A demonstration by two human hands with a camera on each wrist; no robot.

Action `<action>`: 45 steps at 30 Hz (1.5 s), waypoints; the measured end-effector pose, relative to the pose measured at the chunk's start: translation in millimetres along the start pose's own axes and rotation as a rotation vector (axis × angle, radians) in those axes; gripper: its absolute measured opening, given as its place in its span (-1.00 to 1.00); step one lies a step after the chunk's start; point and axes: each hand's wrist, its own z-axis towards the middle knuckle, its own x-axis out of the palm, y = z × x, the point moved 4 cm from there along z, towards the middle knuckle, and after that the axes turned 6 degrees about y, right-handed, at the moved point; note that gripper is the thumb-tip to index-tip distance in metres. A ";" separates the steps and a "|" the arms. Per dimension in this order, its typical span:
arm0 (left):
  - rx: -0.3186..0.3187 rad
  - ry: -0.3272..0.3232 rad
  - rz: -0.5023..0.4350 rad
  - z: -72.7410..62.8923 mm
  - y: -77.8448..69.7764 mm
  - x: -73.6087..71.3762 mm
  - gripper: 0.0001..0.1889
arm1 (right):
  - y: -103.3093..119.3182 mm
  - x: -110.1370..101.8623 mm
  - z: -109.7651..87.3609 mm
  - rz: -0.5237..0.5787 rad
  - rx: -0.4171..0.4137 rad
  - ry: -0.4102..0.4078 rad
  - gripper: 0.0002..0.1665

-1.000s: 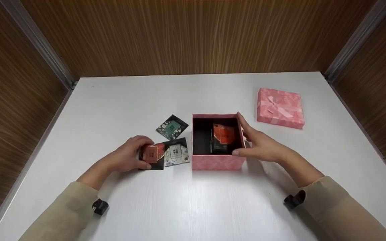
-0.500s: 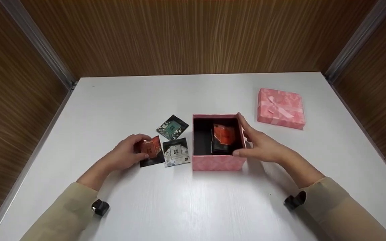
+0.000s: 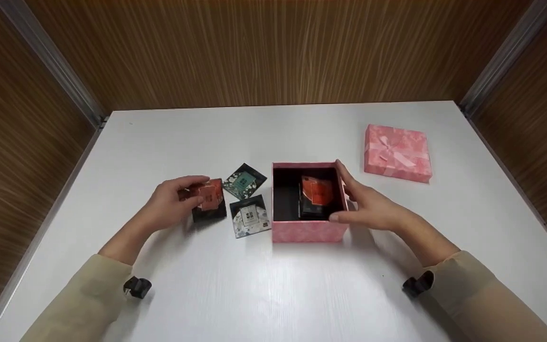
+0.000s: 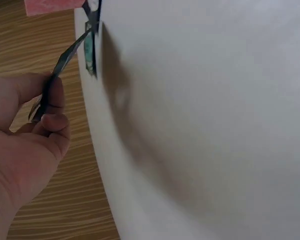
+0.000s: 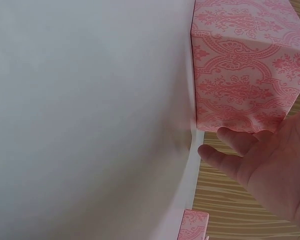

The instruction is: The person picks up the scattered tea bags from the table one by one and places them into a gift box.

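Observation:
In the head view, my left hand [image 3: 171, 202] pinches a red and black sachet [image 3: 212, 211] by its left side. The left wrist view shows that sachet [image 4: 62, 62] nearly edge-on between thumb and fingers. To its right lie a green floral sachet [image 3: 245, 182] and a white floral sachet [image 3: 249, 216]. An uncovered pink box [image 3: 307, 232] with a dark inside holds red and black sachets [image 3: 318, 194] along its right half. My right hand [image 3: 373, 206] rests against the box's right side, thumb at the near corner, extended fingers along the wall; the right wrist view shows these fingers [image 5: 230, 162] touching patterned cardboard.
A pink lid [image 3: 398, 154] with a ribbon bow sits at the back right of the white table [image 3: 273, 294]. Wood-grain panels [image 3: 273, 52] stand behind and on both sides. Black devices [image 3: 137, 287] show at both cuffs.
My left hand has drawn the red and black sachet leftward and away from me, off the white floral one, turning it slightly. The right hand and box have stayed in place.

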 end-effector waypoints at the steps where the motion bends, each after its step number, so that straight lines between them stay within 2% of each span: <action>1: 0.003 -0.015 0.006 0.3 -3.0 -2.7 -0.57 | 0.1 0.0 0.0 -0.002 -0.001 0.000 0.44; 7: 0.044 -0.082 0.034 2.0 -25.4 -15.7 -0.72 | 0.0 -0.4 0.0 -0.011 0.002 -0.003 0.44; 12: 0.097 -0.127 0.038 3.5 -48.0 -21.5 -0.71 | -0.4 -0.6 0.1 -0.010 0.000 -0.004 0.44; 16: 0.151 -0.136 0.055 5.4 -64.1 -20.4 -0.66 | -0.9 -0.4 0.6 -0.007 -0.001 -0.005 0.43; 22: 0.224 -0.114 0.082 10.2 -87.2 -12.1 -0.48 | -0.9 0.2 0.6 -0.006 0.003 -0.002 0.44; 34: 0.303 -0.105 0.040 29.2 -133.4 11.9 -0.55 | -1.4 0.1 1.7 -0.014 -0.007 -0.003 0.45; 45: 0.352 -0.063 0.085 45.5 -160.8 35.1 -0.54 | -0.2 -0.3 0.4 -0.013 0.000 -0.005 0.44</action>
